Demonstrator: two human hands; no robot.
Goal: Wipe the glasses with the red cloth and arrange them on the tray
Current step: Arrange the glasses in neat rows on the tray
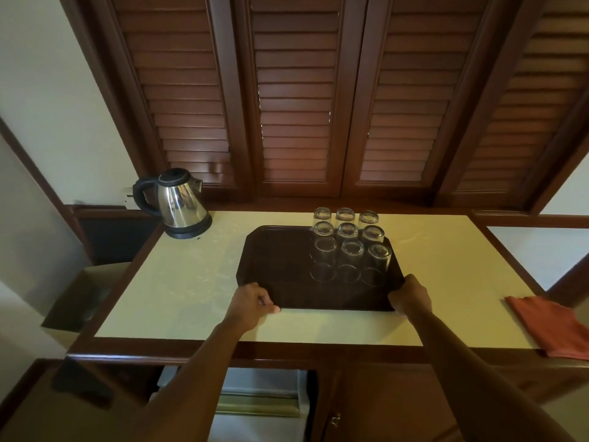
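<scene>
The dark brown tray (277, 266) lies flat on the cream countertop (178, 282), and it serves as the reference for all positions below. Nine clear glasses (349, 247) stand upside down in a three-by-three block on the right half of the tray; the farthest row stands at the tray's far edge, and whether it rests on the tray or just beyond it cannot be determined. The left half of the tray is bare. The left hand (251, 306) grips the near-left corner of the tray with fingers curled around the edge. The right hand (411, 296) grips the near-right corner in the same manner. The red cloth (549, 327) lies folded on the countertop, well apart from the tray to its right, at the near-right corner of the counter. A stainless steel electric kettle (180, 204) on its black base stands beyond the tray's far-left corner. Dark wooden louvred shutters (296, 100) rise behind the tray's far side.
</scene>
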